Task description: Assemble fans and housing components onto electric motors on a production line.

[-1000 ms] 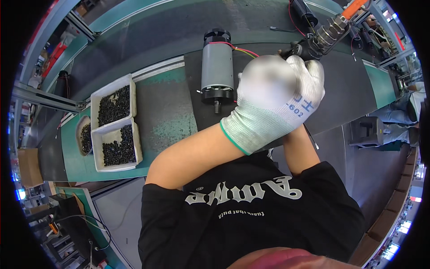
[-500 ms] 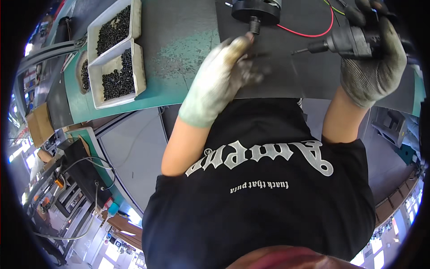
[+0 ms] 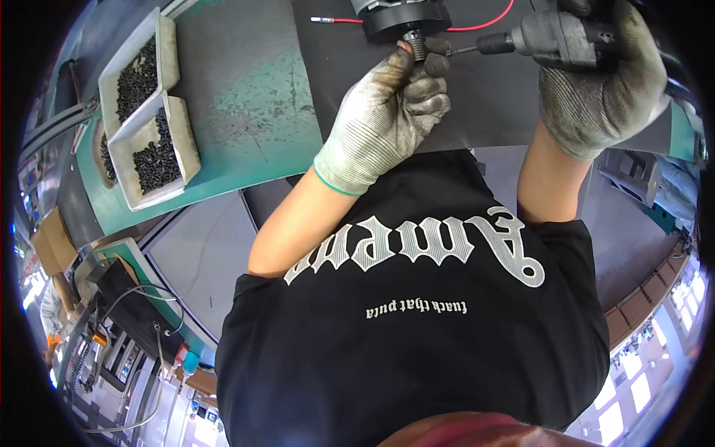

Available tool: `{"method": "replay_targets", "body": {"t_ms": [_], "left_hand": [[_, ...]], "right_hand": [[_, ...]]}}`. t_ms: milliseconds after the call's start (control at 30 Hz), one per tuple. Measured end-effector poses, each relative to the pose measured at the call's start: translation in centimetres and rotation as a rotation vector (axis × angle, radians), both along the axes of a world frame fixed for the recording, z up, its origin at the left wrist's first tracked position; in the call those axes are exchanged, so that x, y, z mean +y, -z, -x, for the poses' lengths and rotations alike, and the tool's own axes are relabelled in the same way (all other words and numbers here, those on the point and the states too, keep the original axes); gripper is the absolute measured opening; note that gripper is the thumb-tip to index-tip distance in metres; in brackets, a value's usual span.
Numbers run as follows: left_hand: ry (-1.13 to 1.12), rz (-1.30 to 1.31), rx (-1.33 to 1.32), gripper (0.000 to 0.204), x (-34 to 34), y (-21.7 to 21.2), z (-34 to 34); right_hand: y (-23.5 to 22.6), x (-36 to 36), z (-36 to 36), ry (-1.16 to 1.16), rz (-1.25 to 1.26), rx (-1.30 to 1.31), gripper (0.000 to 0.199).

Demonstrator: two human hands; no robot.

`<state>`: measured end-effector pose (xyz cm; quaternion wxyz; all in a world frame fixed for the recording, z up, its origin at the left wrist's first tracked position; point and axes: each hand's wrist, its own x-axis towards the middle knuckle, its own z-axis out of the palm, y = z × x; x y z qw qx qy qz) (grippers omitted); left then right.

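So at our bench, green top on the left, black mat on the right, here's what we've got, nearest stuff first. Over on the left there's a near tray with small black parts in it. Our left hand, gloved, is at the middle, thumb and finger either side of the threaded shaft; honestly we can't tell if they're pinching it or just resting there. Right hand is wrapped firmly round the driver, its bit pointing left, tip just beside the left fingertips. A far tray of similar parts sits behind the near one. Farthest off, the motor lies on the mat, cut off by the top edge, shaft end toward us, red wire trailing right.

Our two cents: keep the bit in line before any trigger, brace the shaft, and get that finger clear of the tip, since loose glove fabric could snag.
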<state>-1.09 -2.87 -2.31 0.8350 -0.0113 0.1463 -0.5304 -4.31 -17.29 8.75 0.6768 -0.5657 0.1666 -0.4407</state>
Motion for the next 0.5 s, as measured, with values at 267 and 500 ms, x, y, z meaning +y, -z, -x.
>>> {"method": "replay_targets", "body": {"t_ms": [267,500], "left_hand": [[-0.033,-0.149,-0.076,0.039,0.0,-0.2,0.6],[-0.06,-0.15,-0.102,0.033,-0.1,0.3,0.4]], "right_hand": [[0.8,0.7,-1.3,-0.059,0.133,0.038,0.028],[0.9,1.4,-2.0,-0.11,0.25,0.064,0.028]]}}
